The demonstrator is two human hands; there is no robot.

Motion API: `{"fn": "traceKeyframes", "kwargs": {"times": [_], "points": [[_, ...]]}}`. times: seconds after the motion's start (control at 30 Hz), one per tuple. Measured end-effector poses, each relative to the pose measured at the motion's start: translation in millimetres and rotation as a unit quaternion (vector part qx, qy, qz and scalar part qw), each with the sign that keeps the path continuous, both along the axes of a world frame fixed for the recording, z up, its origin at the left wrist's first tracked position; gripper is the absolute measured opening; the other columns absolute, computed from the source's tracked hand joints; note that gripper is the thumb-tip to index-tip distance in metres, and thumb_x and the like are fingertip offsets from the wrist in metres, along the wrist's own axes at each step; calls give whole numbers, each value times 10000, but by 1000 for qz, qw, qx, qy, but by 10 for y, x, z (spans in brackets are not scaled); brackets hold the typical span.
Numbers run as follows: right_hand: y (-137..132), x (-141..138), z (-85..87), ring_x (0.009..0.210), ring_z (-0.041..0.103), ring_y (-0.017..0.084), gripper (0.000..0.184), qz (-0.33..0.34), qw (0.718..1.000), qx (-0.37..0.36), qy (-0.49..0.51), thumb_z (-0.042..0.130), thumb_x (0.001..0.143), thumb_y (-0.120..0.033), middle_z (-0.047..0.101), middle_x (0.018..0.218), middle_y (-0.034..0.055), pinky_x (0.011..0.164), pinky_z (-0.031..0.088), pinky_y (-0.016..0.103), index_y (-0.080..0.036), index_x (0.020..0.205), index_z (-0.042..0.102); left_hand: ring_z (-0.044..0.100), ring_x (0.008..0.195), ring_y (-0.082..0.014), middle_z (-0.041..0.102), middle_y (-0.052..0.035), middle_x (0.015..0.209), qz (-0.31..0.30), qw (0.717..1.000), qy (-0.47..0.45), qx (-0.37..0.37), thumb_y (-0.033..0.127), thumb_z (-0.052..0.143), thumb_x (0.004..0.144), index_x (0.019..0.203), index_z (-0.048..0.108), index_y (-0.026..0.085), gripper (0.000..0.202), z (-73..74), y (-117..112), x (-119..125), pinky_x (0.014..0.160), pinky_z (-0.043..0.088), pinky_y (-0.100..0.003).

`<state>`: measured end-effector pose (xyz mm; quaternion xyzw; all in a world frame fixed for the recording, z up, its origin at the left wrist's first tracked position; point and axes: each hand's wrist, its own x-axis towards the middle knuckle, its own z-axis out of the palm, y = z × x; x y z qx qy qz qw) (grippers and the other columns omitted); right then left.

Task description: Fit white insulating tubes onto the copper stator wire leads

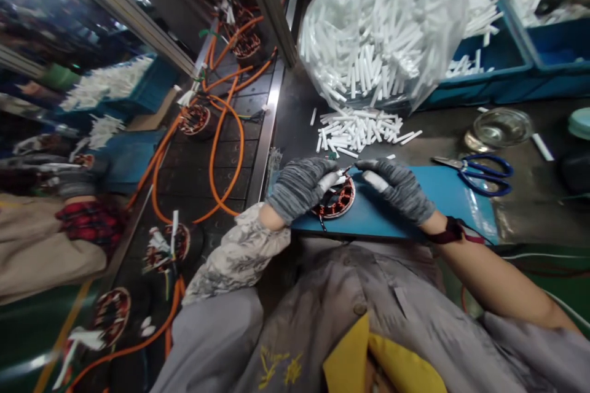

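On the blue mat lies a motor stator, a ring with copper windings. My left hand, in a grey knit glove, is closed at the stator's far left edge. Its thumb and fingers pinch wire leads that have white sleeving on them. My right hand, gloved the same way, is just right of the stator. Its thumb and fingertips are bent together close to the wire ends; what they hold is too small to make out. Loose white sleeve tubes lie in a pile beyond my hands.
Blue-handled scissors and a glass bowl are to the right. Behind stand a clear bag of white tubes and blue bins. On the left, a conveyor carries more stators and orange cables; a co-worker's gloved hand is beyond.
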<state>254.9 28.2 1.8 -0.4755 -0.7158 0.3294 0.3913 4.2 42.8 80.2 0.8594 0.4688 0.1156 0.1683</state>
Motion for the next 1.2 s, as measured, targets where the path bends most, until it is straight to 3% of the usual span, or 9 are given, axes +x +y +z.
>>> {"fn": "traceKeyframes", "kwargs": {"times": [0.13, 0.2, 0.37, 0.57, 0.7, 0.87, 0.93, 1.03, 1.2], "points": [[239, -214, -21, 1146, 708, 236, 436, 90, 993, -30, 65, 561, 1034, -530, 761, 1253, 72, 1064, 549, 427, -235, 1309, 725, 741, 1063, -243, 810, -55, 1113, 71, 993, 79, 49, 349, 555, 1038, 1158, 760, 208, 276, -190, 10, 165, 1246, 349, -565], [293, -274, -54, 1177, 694, 228, 423, 138, 986, -25, 90, 543, 1042, -544, 756, 1263, 68, 1092, 530, 429, -241, 1253, 749, 739, 1044, -263, 813, -69, 1061, 82, 990, 108, 45, 388, 558, 1035, 1133, 772, 209, 296, -206, 11, 132, 1230, 347, -592], [224, -226, -78, 1161, 701, 209, 337, 151, 983, -2, 106, 522, 1071, -448, 765, 1242, 49, 1103, 526, 441, -250, 1221, 750, 724, 1046, -241, 801, -57, 1072, 42, 994, 97, -5, 391, 511, 1054, 1106, 785, 224, 324, -163, -40, -65, 1099, 485, -453], [196, -121, -10, 1137, 717, 209, 368, 241, 968, -25, 71, 510, 1078, -444, 771, 1247, 47, 1072, 548, 412, -247, 1288, 739, 717, 1015, -261, 793, -78, 1044, 51, 991, 89, 82, 394, 484, 1062, 1081, 780, 214, 347, -292, -194, -186, 1140, 439, -513], [339, -198, 91, 1107, 723, 209, 416, 295, 952, -59, 54, 552, 1056, -484, 773, 1230, 59, 1006, 571, 369, -216, 1330, 714, 706, 993, -251, 774, -91, 1000, 18, 988, 119, 94, 347, 407, 1083, 1045, 769, 187, 397, -329, -254, -228, 1074, 494, -468], [465, -343, 180, 894, 692, 201, 528, 363, 931, -12, -39, 514, 1043, -602, 771, 1030, 103, 849, 544, 339, -160, 1152, 781, 699, 997, -256, 761, -105, 1032, -55, 985, 127, 98, 302, 373, 1077, 1063, 748, 161, 401, -292, -228, -294, 974, 543, -435], [451, -386, 164, 835, 657, 193, 596, 355, 933, 10, -56, 463, 1049, -637, 753, 976, 113, 789, 508, 325, -140, 1071, 790, 703, 1001, -254, 764, -109, 1037, -63, 990, 102, 70, 314, 360, 1082, 1074, 743, 158, 414, -280, -207, -329, 979, 541, -433], [400, -423, 126, 772, 602, 179, 630, 325, 942, 41, -80, 419, 1058, -649, 727, 894, 98, 734, 446, 309, -144, 996, 791, 713, 968, -230, 771, -97, 1001, -66, 996, 40, -36, 359, 342, 1097, 1041, 740, 163, 447, -249, -195, -412, 959, 543, -396], [357, -455, 101, 693, 537, 152, 666, 327, 942, 52, -58, 361, 1074, -649, 701, 817, 73, 697, 399, 289, -152, 930, 780, 713, 938, -224, 775, -80, 1002, -49, 984, -58, -161, 453, 401, 1079, 1064, 740, 165, 445, -204, -230, -526, 902, 543, -357]]}}
